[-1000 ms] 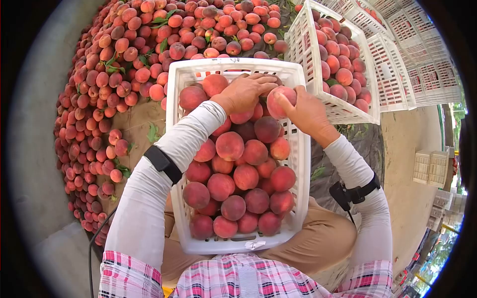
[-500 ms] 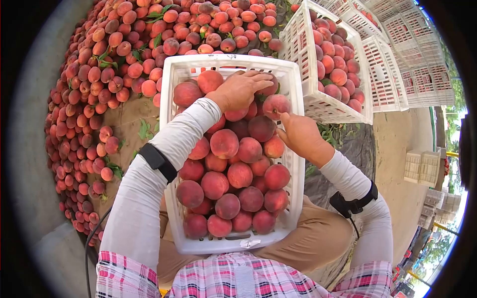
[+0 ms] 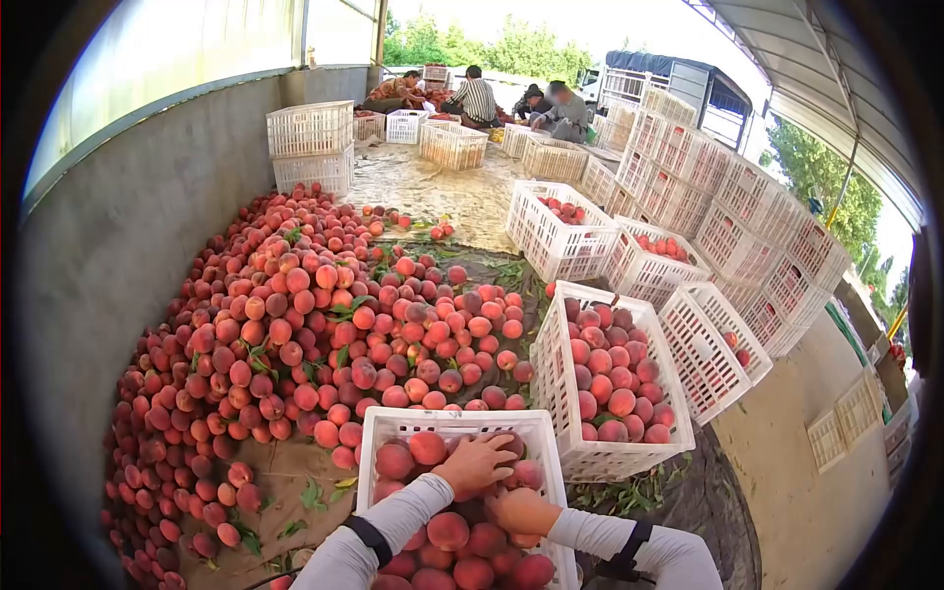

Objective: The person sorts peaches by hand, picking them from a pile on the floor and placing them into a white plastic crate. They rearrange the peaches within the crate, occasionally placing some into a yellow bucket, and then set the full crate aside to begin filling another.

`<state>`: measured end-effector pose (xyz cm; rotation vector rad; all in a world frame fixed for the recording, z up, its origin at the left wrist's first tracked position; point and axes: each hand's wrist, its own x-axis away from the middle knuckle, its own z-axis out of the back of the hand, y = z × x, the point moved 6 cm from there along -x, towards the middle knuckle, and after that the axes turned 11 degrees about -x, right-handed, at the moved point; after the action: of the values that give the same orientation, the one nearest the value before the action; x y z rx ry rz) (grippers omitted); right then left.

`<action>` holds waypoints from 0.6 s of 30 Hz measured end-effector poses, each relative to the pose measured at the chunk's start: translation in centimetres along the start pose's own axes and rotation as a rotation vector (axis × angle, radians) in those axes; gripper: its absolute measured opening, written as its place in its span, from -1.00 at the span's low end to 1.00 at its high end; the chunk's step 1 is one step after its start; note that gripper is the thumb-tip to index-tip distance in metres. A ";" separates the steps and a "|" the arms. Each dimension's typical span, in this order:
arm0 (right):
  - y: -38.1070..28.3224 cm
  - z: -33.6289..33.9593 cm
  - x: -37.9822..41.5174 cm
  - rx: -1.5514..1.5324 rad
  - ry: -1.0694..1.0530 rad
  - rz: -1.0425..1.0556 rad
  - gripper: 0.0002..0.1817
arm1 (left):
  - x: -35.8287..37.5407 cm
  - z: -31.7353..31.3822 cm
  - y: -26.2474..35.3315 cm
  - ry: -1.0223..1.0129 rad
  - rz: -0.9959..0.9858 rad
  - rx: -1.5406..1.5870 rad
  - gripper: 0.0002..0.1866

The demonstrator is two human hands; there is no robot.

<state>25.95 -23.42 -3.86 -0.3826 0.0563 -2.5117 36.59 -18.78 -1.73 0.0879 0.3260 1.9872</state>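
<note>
Since half a second ago your view has lifted; left hand (image 3: 479,462) and right hand (image 3: 521,511) lie spread, pinching nothing, on peaches (image 3: 447,531) directly beneath in the crate (image 3: 452,423).

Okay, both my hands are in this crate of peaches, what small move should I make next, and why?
Probably settle the top peaches level with both hands: the left hand and right hand already rest on fruit heaped at the white crate rim, so loose ones could roll off.
</note>
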 end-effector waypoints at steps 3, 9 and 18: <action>1.0 -1.4 -1.3 0.122 0.082 0.034 -0.55 | -0.4 0.2 -0.1 0.014 0.031 -0.025 -0.60; -1.1 0.4 0.8 0.083 0.268 -0.068 -0.51 | 0.4 -0.4 0.3 0.049 0.065 0.020 -0.48; -1.6 2.5 2.5 -0.270 0.172 -0.063 -0.60 | 0.5 -0.4 0.8 -0.028 0.094 -0.057 -0.35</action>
<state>23.79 -23.41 -0.61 -0.2774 0.4617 -2.6002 35.62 -18.73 -1.95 0.0962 0.2512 2.0849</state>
